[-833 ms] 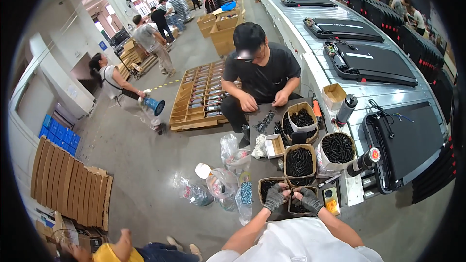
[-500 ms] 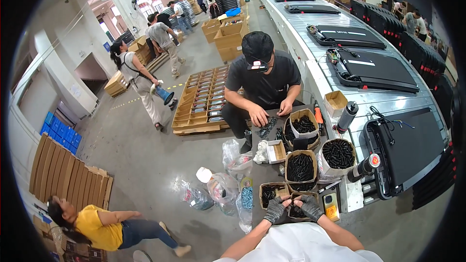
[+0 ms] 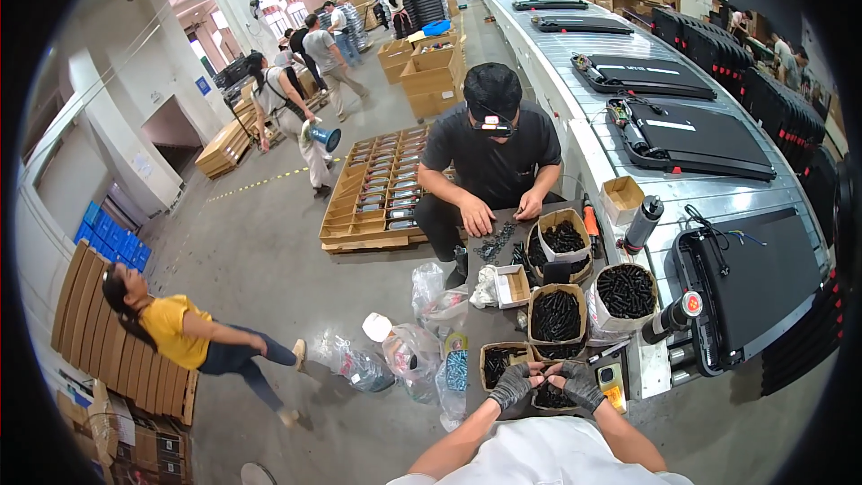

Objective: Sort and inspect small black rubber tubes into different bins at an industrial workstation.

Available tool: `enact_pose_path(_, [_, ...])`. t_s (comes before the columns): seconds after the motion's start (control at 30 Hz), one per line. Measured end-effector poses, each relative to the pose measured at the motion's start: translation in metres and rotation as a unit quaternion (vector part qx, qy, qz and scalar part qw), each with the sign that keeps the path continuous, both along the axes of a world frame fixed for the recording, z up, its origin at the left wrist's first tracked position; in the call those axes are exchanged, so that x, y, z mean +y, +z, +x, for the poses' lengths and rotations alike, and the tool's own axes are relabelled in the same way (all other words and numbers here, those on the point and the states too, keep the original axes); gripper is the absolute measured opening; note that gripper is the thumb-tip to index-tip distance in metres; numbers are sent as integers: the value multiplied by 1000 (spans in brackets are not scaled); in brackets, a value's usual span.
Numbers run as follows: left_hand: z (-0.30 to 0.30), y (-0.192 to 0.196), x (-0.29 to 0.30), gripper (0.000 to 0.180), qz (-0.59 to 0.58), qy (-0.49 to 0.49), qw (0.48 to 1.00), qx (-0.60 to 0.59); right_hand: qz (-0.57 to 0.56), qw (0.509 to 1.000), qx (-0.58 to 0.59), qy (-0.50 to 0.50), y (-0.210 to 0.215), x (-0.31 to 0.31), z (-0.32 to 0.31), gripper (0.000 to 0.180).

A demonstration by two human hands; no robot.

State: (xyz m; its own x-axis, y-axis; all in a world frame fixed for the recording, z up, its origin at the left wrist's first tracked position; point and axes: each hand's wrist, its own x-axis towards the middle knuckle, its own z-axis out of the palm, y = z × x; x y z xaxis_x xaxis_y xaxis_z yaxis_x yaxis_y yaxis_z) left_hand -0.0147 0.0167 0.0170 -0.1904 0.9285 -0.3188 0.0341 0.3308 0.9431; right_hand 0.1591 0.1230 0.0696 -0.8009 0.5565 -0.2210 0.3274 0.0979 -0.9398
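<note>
In grey fingerless gloves, my left hand point(image 3: 514, 384) and my right hand point(image 3: 576, 383) meet over a small carton of black parts point(image 3: 549, 399) at the table's near end. The fingertips of both are pinched close together. Whatever they hold is too small to make out. Just left of them is another carton of small black parts point(image 3: 499, 361). Directly beyond, a larger carton point(image 3: 557, 314) is filled with black, rod-like pieces. By my right hand lies a phone point(image 3: 612, 375) with a yellow lower part.
Across the table a co-worker point(image 3: 492, 148) handles small dark pieces point(image 3: 494, 242). A white bag of black parts point(image 3: 626, 292) and dark cylinders point(image 3: 643, 223) stand beside the roller conveyor point(image 3: 575, 130), which carries black flat machines. Plastic bags point(image 3: 413, 355) lie left; a person in yellow point(image 3: 184, 332) walks there.
My hands have shifted slightly, and their fingertips are closer together. The person in yellow and the one carrying a blue megaphone have moved along the floor. The co-worker's head is more upright.
</note>
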Motion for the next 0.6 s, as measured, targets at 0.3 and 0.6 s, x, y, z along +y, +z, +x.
enact_pose_path(0.3, [18, 1, -5, 33, -17, 6, 997, 72, -137, 980, 47, -136, -31, -14, -3, 22])
enact_pose_path(0.6, [27, 7, -1, 42, 9, 55, 998, 37, -38, 978, 112, -173, -31, -7, 2, 19])
